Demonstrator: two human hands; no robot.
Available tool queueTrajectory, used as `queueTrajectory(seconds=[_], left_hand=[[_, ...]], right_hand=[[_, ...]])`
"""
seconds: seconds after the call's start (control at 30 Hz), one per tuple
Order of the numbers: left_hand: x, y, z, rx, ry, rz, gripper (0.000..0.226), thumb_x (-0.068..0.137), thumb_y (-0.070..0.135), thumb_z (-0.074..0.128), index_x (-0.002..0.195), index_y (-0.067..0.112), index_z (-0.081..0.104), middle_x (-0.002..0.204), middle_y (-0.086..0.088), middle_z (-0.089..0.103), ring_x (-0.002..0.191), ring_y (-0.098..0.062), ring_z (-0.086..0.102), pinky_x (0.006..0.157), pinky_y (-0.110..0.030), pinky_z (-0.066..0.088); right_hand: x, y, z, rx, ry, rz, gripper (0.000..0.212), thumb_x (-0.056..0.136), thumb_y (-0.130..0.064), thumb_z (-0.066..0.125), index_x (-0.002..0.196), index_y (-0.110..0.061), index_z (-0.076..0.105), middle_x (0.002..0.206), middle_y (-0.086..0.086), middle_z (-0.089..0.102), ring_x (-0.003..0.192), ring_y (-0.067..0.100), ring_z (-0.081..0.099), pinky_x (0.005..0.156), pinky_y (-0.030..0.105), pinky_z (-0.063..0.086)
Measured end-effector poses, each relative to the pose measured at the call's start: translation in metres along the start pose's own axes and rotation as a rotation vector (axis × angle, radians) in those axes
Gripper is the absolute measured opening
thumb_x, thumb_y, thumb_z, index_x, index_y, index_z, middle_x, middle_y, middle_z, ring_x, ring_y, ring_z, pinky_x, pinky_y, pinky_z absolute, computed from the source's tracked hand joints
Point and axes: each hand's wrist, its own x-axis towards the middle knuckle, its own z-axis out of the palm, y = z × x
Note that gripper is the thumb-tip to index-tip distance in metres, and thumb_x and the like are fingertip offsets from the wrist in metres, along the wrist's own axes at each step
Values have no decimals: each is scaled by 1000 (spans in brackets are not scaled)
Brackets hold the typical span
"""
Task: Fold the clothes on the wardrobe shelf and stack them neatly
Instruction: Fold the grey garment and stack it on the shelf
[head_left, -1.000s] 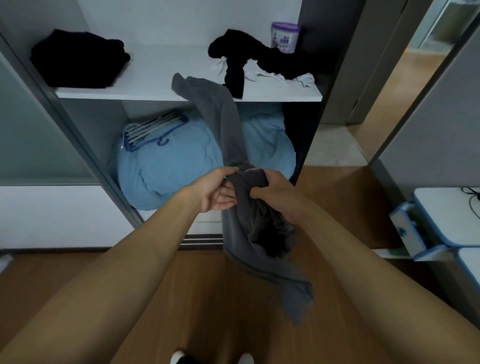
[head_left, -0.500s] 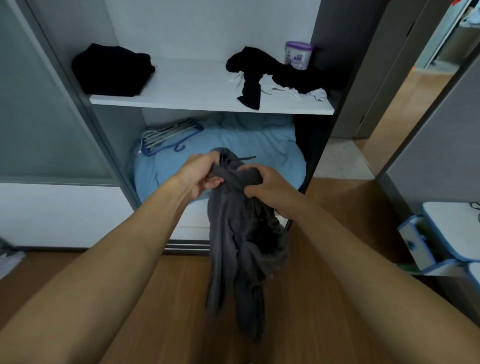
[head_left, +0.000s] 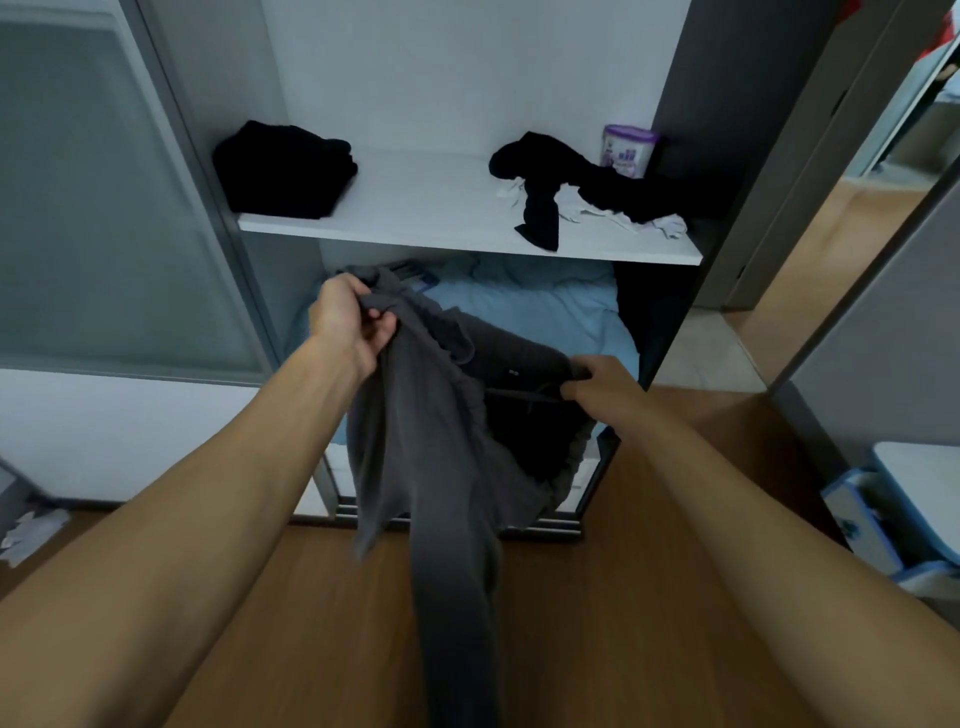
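Dark grey drawstring trousers (head_left: 436, 426) hang in front of the wardrobe, held up by the waistband. My left hand (head_left: 348, 322) grips the waistband's left end and my right hand (head_left: 602, 382) pinches its right end, so the waist is spread between them while the legs dangle toward the floor. On the white shelf (head_left: 441, 208) above, a folded black garment (head_left: 283, 169) lies at the left. A crumpled black garment (head_left: 576, 179) lies at the right on top of a white one (head_left: 623, 215).
A purple-lidded tub (head_left: 628, 148) stands at the shelf's back right. Below the shelf lies a light blue duvet (head_left: 540, 306). A frosted sliding door (head_left: 104, 208) is at the left, a white and blue desk (head_left: 898, 499) at the right, wooden floor (head_left: 597, 623) underfoot.
My hands have moved apart, spreading the bunched waistband open. The trousers now hang with the waist stretched wide, and my view has tilted up toward the shelf.
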Motion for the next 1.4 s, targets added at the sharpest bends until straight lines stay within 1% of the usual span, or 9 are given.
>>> queueTrajectory(seconds=[0.13,0.37,0.53,0.63,0.73,0.9,1.07,1.17,1.4], left_hand=[[16,-8,-18,-26,63,-45,17,91,16,53,74,14,51,59,-1,39,47,-13,41,44,-18,49],[32,-16,-36,1,107,-58,12,91,22,56,81,15,57,57,0,41,45,-13,47,45,-20,50],[31,-15,-27,-79,79,-18,18,93,20,53,80,8,59,60,-4,47,51,-18,54,48,-23,54],[31,-19,-28,-107,78,-14,21,96,19,51,82,6,60,63,-7,53,57,-21,62,52,-28,58],[38,-27,-42,-42,96,-35,21,98,22,52,90,6,62,65,-9,60,63,-23,67,54,-30,59],[63,-44,-84,297,124,-80,26,99,26,49,111,6,60,87,-16,68,70,-26,67,57,-37,62],[79,-65,-123,640,198,-95,27,96,22,49,117,5,56,90,-17,66,72,-32,66,57,-42,61],[83,-79,-148,1152,217,17,34,88,17,53,117,0,61,112,-24,67,93,-40,68,83,-49,59],[74,-106,-153,1621,-279,117,73,85,5,64,150,13,31,146,-18,46,132,-36,47,111,-38,38]], right_hand=[[-5,4,3,0,-73,-42,9,91,-13,72,92,-22,72,85,-6,68,75,2,61,60,3,44],[-3,11,2,-190,3,-26,12,94,-7,64,101,-10,73,97,5,69,88,16,61,70,16,48],[-14,38,7,-493,22,341,19,91,-11,57,108,-11,66,101,8,66,89,23,63,79,34,57],[-26,38,19,-116,-109,659,22,97,-27,58,103,-6,57,85,15,73,76,28,74,61,32,61],[-22,29,29,356,25,636,13,101,-8,48,106,0,57,80,19,75,67,28,76,52,30,60],[-2,3,29,761,290,400,31,97,6,36,108,-5,63,108,14,65,96,25,66,60,27,59],[3,-22,19,619,412,375,20,94,2,49,98,-8,66,84,6,63,75,17,60,40,13,46],[0,-31,21,498,426,313,18,85,2,59,85,-14,67,77,3,62,70,13,58,37,11,40],[-15,-69,52,519,462,154,23,76,6,55,82,-10,71,70,3,66,48,0,59,43,13,44]])
